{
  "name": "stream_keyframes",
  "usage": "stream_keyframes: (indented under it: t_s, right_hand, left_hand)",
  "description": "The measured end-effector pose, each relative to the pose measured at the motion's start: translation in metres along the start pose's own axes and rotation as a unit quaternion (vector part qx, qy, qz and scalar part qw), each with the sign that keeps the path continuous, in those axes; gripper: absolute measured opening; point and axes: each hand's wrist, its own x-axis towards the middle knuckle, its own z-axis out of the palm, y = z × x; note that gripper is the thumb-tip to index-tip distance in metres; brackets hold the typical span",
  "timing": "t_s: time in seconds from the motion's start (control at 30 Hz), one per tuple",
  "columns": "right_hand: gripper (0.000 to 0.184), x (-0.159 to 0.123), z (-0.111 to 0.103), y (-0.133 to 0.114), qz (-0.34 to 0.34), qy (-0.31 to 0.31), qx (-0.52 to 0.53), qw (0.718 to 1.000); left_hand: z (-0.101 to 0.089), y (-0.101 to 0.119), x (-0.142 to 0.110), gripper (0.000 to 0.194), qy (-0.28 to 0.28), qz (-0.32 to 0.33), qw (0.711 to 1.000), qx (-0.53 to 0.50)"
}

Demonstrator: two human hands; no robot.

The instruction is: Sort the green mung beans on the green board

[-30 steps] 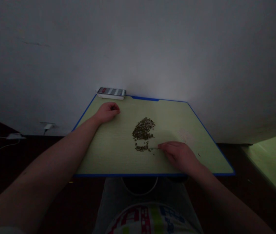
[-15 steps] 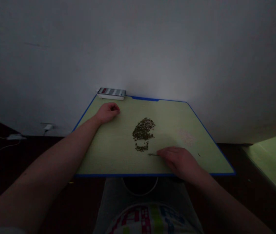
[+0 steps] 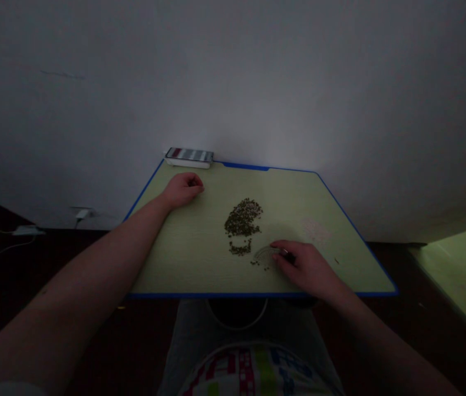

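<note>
Head view, dim but readable from my end, shows me a pale green table [image 3: 200,264] with a blue edge, pushed up to a grey wall [image 3: 233,82]. I have the right hand [image 3: 301,263] low over the table's near right part, thumb and forefinger pinching a thin stick [image 3: 284,252]; its far part is only a blur of faint curved lines to me. Just left of that blur lies a small cluster of dark grains [image 3: 240,251], and a few loose grains [image 3: 260,265] sit near it, towards the near edge. Behind the small cluster, near the middle of the table, I see the main pile of dark grains [image 3: 241,220]. Beyond the right hand, a pale patch of bits [image 3: 316,230] is spread thin, with a small dark sliver [image 3: 336,260] nearer the right edge. My left hand [image 3: 183,188] rests on the table's far left part, fingers curled inward; whether they hold anything I cannot tell. Behind it, at the far left corner, a phone [image 3: 192,154] lies on a white box [image 3: 187,163].
</note>
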Motion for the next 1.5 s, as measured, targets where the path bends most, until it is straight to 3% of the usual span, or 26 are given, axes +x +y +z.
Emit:
stream_keyframes:
  t_s: [0.57,0.83,1.0,1.17,1.33,1.5]
  right_hand:
    - [0.029,-0.013,0.010,-0.035,-0.045,-0.090,0.054,0.993]
    - [0.027,-0.019,0.009,-0.029,-0.058,-0.088,0.086,0.991]
    - [0.028,-0.004,0.016,-0.032,-0.060,-0.055,0.074,0.994]
    - [0.030,0.006,0.020,-0.041,-0.103,-0.071,0.057,0.991]
    - [0.028,0.000,0.013,-0.040,-0.112,-0.106,0.069,0.986]
    - [0.027,-0.014,0.009,-0.034,-0.108,-0.102,0.079,0.986]
  left_hand:
    - [0.000,-0.004,0.002,0.014,-0.002,0.009,1.000,0.001]
    - [0.000,-0.002,0.000,0.014,0.002,0.010,1.000,0.009]
    - [0.000,-0.003,0.001,0.014,0.003,0.015,1.000,0.007]
    - [0.000,-0.002,0.000,0.015,0.001,0.002,1.000,0.003]
    - [0.000,-0.004,0.001,0.015,0.001,0.006,1.000,0.010]
    - [0.001,-0.005,0.002,0.016,0.000,0.010,1.000,0.003]
